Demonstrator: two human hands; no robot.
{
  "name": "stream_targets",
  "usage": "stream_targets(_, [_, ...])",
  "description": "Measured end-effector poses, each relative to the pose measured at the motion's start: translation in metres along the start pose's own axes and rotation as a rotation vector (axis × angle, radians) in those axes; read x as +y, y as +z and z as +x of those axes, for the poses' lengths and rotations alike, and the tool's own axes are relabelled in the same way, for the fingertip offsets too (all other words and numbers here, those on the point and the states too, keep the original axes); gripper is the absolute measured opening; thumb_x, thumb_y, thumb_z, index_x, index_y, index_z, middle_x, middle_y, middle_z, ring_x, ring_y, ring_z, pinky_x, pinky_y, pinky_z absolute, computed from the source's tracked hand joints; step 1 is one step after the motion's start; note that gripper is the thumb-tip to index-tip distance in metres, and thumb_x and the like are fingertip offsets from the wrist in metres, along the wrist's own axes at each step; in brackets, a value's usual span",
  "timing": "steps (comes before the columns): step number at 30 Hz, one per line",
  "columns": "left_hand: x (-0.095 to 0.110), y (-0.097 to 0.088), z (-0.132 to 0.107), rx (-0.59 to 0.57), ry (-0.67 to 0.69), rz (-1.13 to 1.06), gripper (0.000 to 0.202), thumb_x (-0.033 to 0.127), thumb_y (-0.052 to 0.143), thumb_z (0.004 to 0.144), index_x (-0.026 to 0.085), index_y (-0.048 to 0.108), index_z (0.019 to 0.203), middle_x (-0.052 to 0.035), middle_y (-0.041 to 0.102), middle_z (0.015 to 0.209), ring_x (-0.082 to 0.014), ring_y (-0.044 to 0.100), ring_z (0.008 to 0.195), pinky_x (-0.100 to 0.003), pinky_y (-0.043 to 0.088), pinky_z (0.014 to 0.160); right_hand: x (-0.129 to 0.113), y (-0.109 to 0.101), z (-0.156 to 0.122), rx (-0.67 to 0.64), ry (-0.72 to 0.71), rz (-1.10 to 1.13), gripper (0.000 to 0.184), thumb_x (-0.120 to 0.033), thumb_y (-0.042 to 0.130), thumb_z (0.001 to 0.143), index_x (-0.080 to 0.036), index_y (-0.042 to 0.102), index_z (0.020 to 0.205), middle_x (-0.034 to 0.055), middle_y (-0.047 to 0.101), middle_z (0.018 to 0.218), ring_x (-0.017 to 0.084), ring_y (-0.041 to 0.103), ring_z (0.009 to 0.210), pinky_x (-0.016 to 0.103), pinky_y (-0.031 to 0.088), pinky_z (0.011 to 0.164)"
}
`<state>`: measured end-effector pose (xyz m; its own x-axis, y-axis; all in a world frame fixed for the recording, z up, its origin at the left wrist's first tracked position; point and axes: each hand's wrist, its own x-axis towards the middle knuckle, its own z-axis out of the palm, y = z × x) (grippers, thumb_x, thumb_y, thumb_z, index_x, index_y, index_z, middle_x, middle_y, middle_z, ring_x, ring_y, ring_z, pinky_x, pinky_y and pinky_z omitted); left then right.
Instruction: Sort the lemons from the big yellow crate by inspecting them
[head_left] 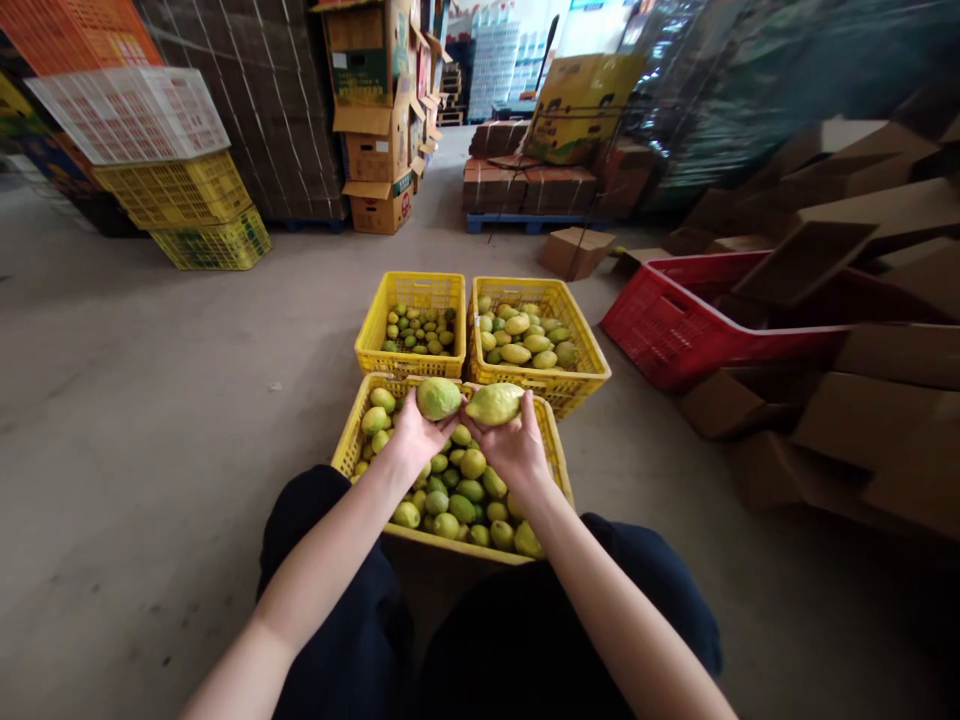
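My left hand [421, 432] is closed around a greenish lemon [439, 398], held up over the near yellow crate [346, 446]. Beside it, my right hand [517, 444] grips a longer, paler yellow-green lemon [495, 404]. The two fruits are almost side by side at the crate's far rim. Below my wrists, the near crate holds many green and yellow lemons [462, 508]. Just beyond stand two more yellow crates: the left one [409, 280] has smaller lemons low inside, and the right one [592, 350] has larger, yellower lemons.
A red crate [675, 325] with cardboard in it stands at the right, among a heap of flattened and open boxes [885, 420]. Stacked crates [176, 190] are at the far left. Cartons [375, 155] and a loaded blue pallet [529, 222] stand farther back.
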<state>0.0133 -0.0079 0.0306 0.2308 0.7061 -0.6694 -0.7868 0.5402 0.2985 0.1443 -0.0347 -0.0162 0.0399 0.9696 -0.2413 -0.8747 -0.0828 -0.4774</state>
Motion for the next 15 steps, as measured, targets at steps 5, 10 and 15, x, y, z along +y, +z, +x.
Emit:
stream_targets(5, [0.000,0.000,-0.001,-0.064,-0.012,0.098,0.042,0.045,0.044,0.097,0.012,0.062,0.117,-0.0123,0.071,0.093,-0.0215,0.068,0.082,-0.029,0.059,0.066,-0.006,0.005,-0.002,0.022,-0.087,-0.047,0.041,-0.062,0.069,0.078,-0.024,0.067,0.094,0.0042,0.076,0.094,0.025,0.073,0.096,0.040,0.060,0.086])
stream_targets(10, [-0.003,0.004,-0.006,-0.121,-0.087,0.126,0.048,0.050,0.041,0.096,0.011,0.063,0.112,-0.0120,0.070,0.083,-0.0221,0.068,0.074,-0.031,0.057,0.062,-0.021,0.014,-0.010,-0.003,-0.220,-0.119,0.045,-0.063,0.071,0.075,-0.025,0.069,0.098,0.0022,0.075,0.102,0.025,0.071,0.102,0.041,0.057,0.094])
stream_targets(15, [-0.009,0.010,-0.008,-0.081,0.030,0.184,0.037,0.044,0.041,0.095,0.015,0.064,0.094,-0.0083,0.068,0.078,-0.0220,0.069,0.077,-0.027,0.054,0.059,-0.025,0.017,-0.011,-0.001,-0.342,-0.254,0.046,-0.061,0.074,0.072,-0.027,0.066,0.103,0.0010,0.074,0.107,0.024,0.068,0.109,0.043,0.052,0.100])
